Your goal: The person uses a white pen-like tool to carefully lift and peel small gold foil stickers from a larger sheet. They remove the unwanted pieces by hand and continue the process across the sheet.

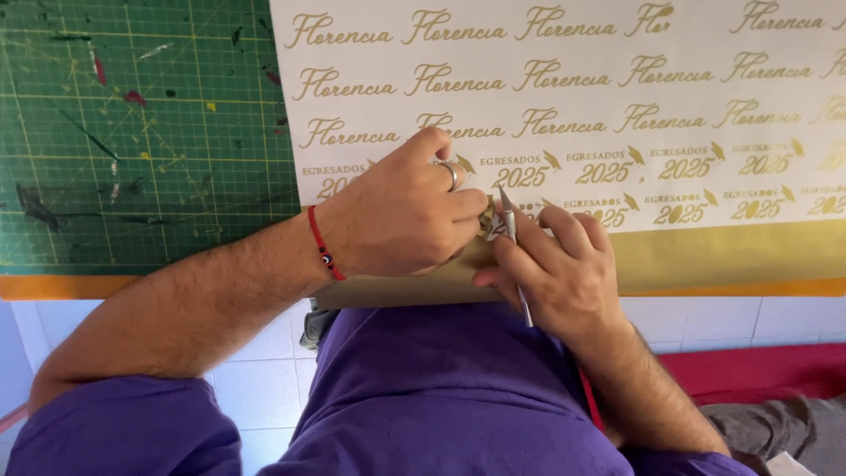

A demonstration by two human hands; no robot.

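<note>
Weeding gold vinyl sheet (pixel 705 256) beside green cutting mat (pixel 132 159): right hand (pixel 555 273) grip grasping craft knife (pixel 515 256), left hand (pixel 397 216) pinching lifted scrap; probably next, careful peeling.

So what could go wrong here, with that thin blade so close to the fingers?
1. The slim metal blade tool in the right hand points at the left hand fingertips pinching the gold vinyl; a slip might nick them.
2. The white sheet with gold lettering overhangs the table edge, so it could shift.
3. Pulling hard might tear small gold pieces.
</note>
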